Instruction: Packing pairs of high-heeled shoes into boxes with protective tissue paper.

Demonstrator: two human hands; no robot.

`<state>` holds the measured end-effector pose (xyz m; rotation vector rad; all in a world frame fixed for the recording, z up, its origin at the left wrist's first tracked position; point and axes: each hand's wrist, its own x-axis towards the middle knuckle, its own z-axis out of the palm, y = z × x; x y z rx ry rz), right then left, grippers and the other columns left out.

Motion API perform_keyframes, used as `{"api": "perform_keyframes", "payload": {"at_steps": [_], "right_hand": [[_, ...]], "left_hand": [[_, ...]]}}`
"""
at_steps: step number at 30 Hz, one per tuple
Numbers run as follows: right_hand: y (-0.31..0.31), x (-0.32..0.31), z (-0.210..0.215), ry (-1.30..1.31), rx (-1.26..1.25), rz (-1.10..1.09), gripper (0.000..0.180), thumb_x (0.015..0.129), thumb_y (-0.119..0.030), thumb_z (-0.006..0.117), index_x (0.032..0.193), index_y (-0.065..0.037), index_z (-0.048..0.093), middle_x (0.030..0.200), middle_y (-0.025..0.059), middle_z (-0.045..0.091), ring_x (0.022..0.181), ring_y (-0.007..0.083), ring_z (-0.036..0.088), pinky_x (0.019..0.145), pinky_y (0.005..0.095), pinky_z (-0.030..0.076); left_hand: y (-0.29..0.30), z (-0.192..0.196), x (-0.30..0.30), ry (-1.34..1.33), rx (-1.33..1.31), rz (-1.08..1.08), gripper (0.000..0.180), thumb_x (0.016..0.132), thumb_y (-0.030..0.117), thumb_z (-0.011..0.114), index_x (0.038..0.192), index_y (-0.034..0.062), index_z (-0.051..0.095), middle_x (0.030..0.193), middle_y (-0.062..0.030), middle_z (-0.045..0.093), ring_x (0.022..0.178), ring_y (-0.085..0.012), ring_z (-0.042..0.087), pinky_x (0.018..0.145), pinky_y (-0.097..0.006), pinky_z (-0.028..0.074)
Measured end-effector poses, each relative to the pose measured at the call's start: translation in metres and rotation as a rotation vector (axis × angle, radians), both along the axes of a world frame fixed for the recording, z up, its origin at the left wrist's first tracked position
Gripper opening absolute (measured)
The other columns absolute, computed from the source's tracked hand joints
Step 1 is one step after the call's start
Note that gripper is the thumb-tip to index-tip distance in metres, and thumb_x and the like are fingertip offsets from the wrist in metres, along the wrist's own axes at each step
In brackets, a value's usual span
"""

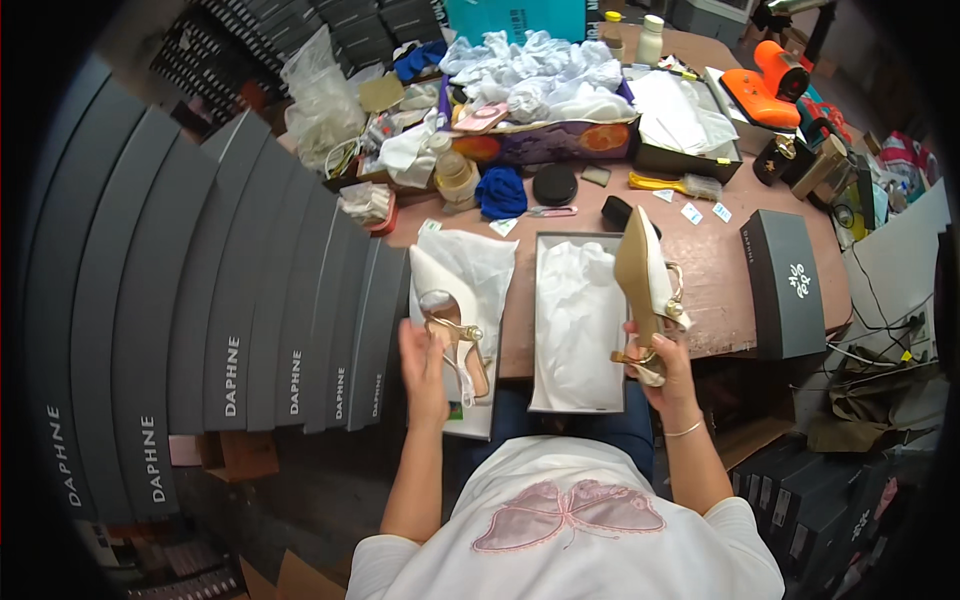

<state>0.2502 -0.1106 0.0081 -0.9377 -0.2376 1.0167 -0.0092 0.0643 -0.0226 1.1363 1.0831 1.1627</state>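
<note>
In my right hand [668,372] is a white slingback shoe [650,270], gripped near its heel and held toe up, with its tan sole turned to the left. A matching white slingback shoe [447,285], with a gold twisted strap and a pearl-like ornament, lies on white tissue paper [490,262] to the left. My left hand [426,372] is beside this shoe, fingers stretched out; whether they touch it I cannot tell. Between the two hands sits a grey shoebox [539,330] lined with crumpled white tissue [577,320].
Tall stacked dark shoeboxes [240,290] fill the left side. A closed dark box [782,285] stands at the table's right. Farther back are a yellow brush [675,184], a blue cloth [502,193], a carton of crumpled white paper [540,140] and an orange device [765,90].
</note>
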Motion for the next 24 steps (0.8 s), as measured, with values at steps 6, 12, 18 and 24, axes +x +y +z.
{"api": "perform_keyframes", "payload": {"at_steps": [6,12,18,24], "right_hand": [[-0.023,0.028,-0.008,-0.016,0.001,0.019,0.047,0.082,-0.022,0.064,0.117,0.006,0.051,0.1,0.0142,0.062,0.062,0.0111,0.057,0.046,0.0244,0.047],[-0.026,0.005,-0.006,0.015,0.062,0.032,0.038,0.081,-0.018,0.064,0.109,0.007,0.058,0.078,0.0095,0.061,0.058,0.0106,0.055,0.048,0.0235,0.046],[-0.068,0.031,0.025,-0.057,0.149,-0.053,0.041,0.077,-0.019,0.065,0.107,0.008,0.059,0.086,0.0127,0.064,0.066,0.0141,0.059,0.056,0.0252,0.049],[-0.092,0.029,0.103,-0.188,0.269,0.149,0.064,0.071,-0.024,0.07,0.123,0.007,0.05,0.098,0.0199,0.065,0.066,0.0151,0.06,0.057,0.0251,0.048]], "left_hand": [[0.035,0.042,0.102,0.552,0.377,-0.617,0.03,0.092,0.018,0.059,0.112,-0.0034,0.063,0.103,-0.0184,0.066,0.092,-0.0308,0.064,0.082,-0.039,0.05],[0.096,-0.037,0.205,1.158,0.556,-0.859,0.032,0.085,0.023,0.065,0.106,-0.0022,0.065,0.096,-0.021,0.068,0.091,-0.035,0.066,0.079,-0.045,0.05],[0.094,0.116,0.212,0.32,0.639,-0.912,0.012,0.085,0.01,0.063,0.088,-0.0022,0.064,0.09,-0.0113,0.061,0.077,-0.0225,0.06,0.073,-0.029,0.049],[0.051,0.212,0.196,0.485,1.392,-1.02,0.019,0.086,0.011,0.059,0.073,-0.0031,0.059,0.086,-0.0118,0.059,0.078,-0.0264,0.057,0.073,-0.036,0.047]]}}
